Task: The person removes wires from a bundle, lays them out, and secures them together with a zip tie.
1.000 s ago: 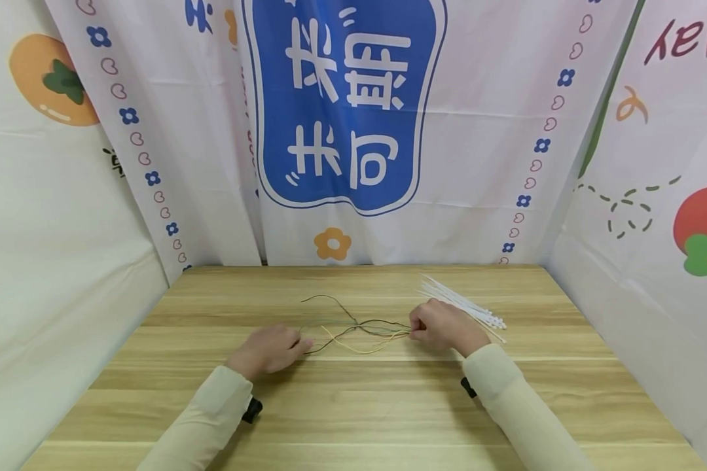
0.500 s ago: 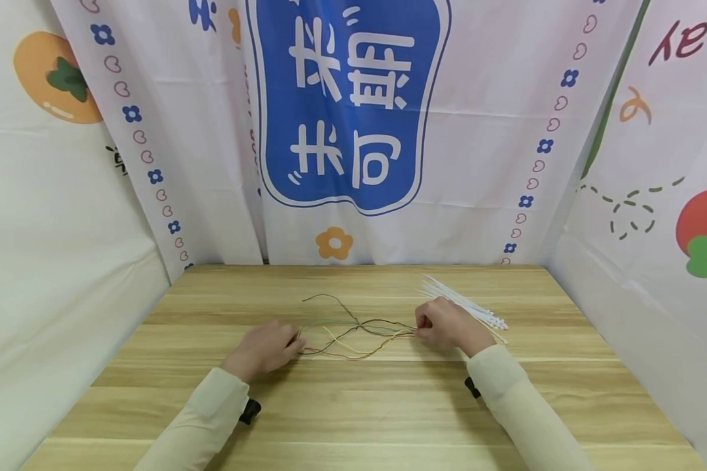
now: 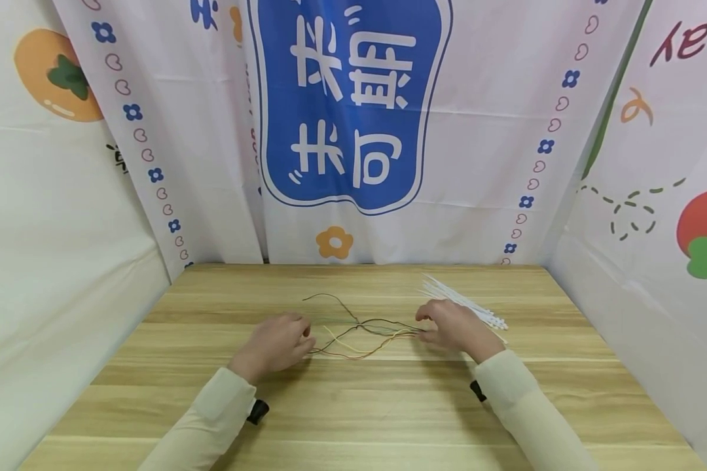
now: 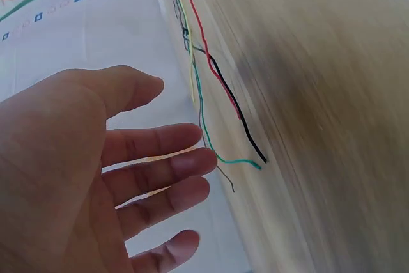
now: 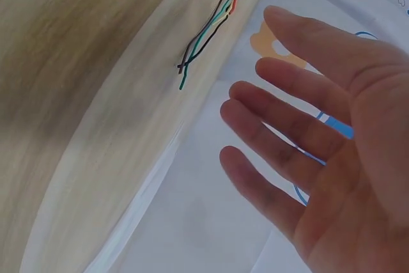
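Observation:
Several thin electrical wires (image 3: 358,324) lie loosely crossed on the table between the two hands. In the left wrist view I make out a red wire (image 4: 206,43), a black wire (image 4: 239,110), a green wire (image 4: 199,87) and a yellow wire (image 4: 191,68), with loose ends apart. My left hand (image 3: 275,345) hovers by those ends, fingers spread and relaxed, holding nothing. Over the gathered right-hand ends, my right hand (image 3: 455,327) is also spread and grips nothing. The right wrist view shows the wire bundle (image 5: 217,20) lying free of its fingers.
White cable ties (image 3: 471,307) lie in a pile just behind the right hand. The wooden table (image 3: 353,418) ends at a printed cloth backdrop (image 3: 477,163), with cloth walls at both sides.
Both hands have let go of the wires and spread their fingers. A red wire now shows along the front of the bundle; the left hand has shifted slightly right.

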